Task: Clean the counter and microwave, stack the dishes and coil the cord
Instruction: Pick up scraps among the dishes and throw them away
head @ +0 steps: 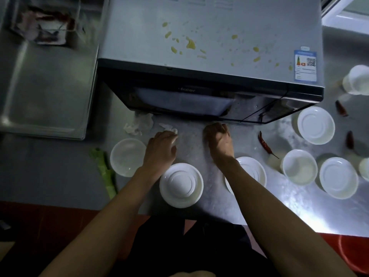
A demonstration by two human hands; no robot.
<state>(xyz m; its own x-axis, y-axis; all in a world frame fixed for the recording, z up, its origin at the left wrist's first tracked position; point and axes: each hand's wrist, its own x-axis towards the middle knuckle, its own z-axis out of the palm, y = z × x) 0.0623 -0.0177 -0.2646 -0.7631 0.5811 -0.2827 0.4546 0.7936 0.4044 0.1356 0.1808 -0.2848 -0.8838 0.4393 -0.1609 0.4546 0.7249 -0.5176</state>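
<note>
A grey microwave (209,37) stands at the back of the steel counter (289,206), its top spattered with yellow stains (190,44). Several white bowls lie around it, one (181,184) between my forearms. My left hand (161,145) reaches forward and pinches a white tissue scrap (169,128) at its fingertips. A crumpled tissue (139,124) lies just left of it, by the microwave's foot. My right hand (218,138) rests on the counter in front of the microwave door with its fingers curled under. Nothing shows in its grip. No cord is in view.
A steel tray (46,86) fills the left side, with a container (44,23) behind it. Dried red chillies (263,141) (341,108) lie among the bowls on the right. A green vegetable strip (105,172) lies near the front left. A red basin (351,254) sits below the counter edge.
</note>
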